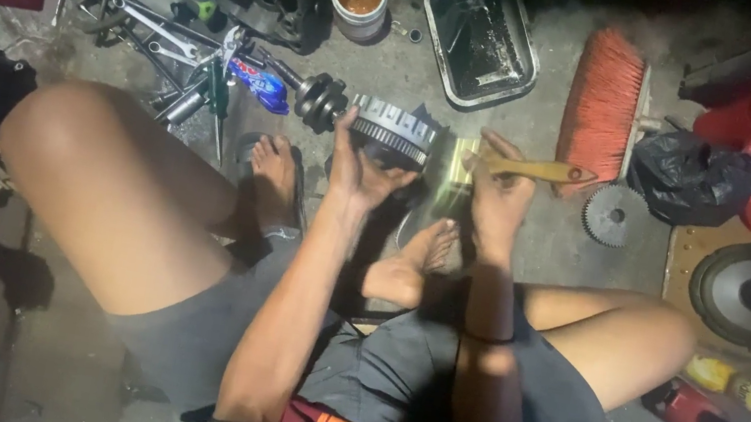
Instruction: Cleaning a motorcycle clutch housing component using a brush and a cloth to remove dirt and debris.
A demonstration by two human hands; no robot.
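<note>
Seated on the floor, left hand (358,163) clasps a heavy, probably oil-slick toothed clutch basket (395,129) by its rim; right hand (498,185) grips a wooden-handled paintbrush (523,168)

Blue pouch (260,84) with red-white print, lying among tools upper left. Yellow bottle (749,391), orange cap, dark label, on its side lower right. White tub (359,2), brown contents, top centre.

Clutch basket (392,129): bare cast metal, dull grey, ribbed rim. Paintbrush (523,169) has a yellowish wooden handle, lightly glossy; the gear (613,215) beside it is matt grey metal. Floor (560,60) is rough, stained concrete; the tray (479,37) is greasy black metal.
</note>
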